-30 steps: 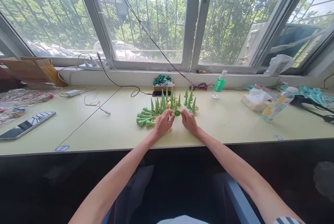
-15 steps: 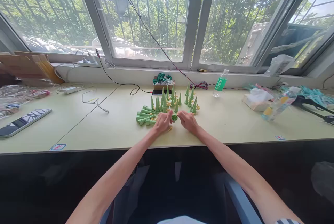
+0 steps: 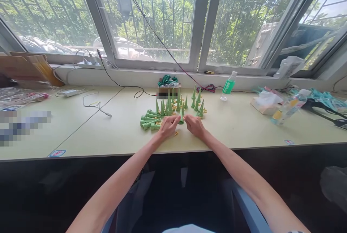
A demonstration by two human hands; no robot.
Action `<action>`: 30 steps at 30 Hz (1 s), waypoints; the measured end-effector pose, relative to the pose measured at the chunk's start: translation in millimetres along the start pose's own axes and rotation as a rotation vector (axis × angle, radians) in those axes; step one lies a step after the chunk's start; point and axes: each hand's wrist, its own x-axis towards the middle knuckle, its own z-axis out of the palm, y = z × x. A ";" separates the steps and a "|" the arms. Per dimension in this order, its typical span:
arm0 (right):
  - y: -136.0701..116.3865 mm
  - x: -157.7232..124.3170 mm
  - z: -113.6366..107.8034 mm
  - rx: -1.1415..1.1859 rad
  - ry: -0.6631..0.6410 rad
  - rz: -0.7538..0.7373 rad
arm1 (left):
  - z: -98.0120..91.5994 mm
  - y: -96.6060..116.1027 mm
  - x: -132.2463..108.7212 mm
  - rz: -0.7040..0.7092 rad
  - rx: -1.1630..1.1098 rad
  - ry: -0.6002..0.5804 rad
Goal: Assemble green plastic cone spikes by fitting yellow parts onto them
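Note:
Between my two hands a green cone-shaped plastic spike (image 3: 181, 116) stands with its tip up and its wide end low, just above the tabletop. My left hand (image 3: 169, 125) is closed, thumb and fingers gripping the spike from the left. From the right, my right hand (image 3: 194, 124) pinches close against the spike's side; whatever lies between its fingertips is hidden. Beyond the hands, several similar spikes (image 3: 169, 107) stand upright, some with small yellow fittings. More spikes (image 3: 149, 120) lie in a fan to the left. A small yellow piece (image 3: 176, 134) rests near my left wrist.
Behind the spikes sits a small box (image 3: 168, 84) holding green wrapping. A bottle with a green label (image 3: 229, 87) stands right of it. Farther right are a tissue box (image 3: 265, 104) and another bottle (image 3: 290, 108). A white cable (image 3: 97, 105) lies left, and the table's front edge is near.
The held spike has turned: its round wide end faced me before, and now its tip points up. Both hands stay in nearly the same place. The view has shifted slightly.

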 end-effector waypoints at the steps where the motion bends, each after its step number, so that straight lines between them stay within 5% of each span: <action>1: 0.3 -0.2 0.5 0.021 -0.002 0.012 | -0.5 1.6 -0.3 0.010 0.006 -0.002; 14: 5.8 -1.1 6.0 0.102 -0.052 0.213 | 8.8 -15.5 -1.6 0.132 0.046 0.057; 21: 8.6 -1.2 6.7 0.057 0.042 0.214 | 6.6 -8.5 0.3 -0.004 0.073 0.133; 30: 8.8 -2.9 5.9 -0.025 -0.019 0.106 | 4.7 -5.6 -0.4 -0.167 0.004 -0.109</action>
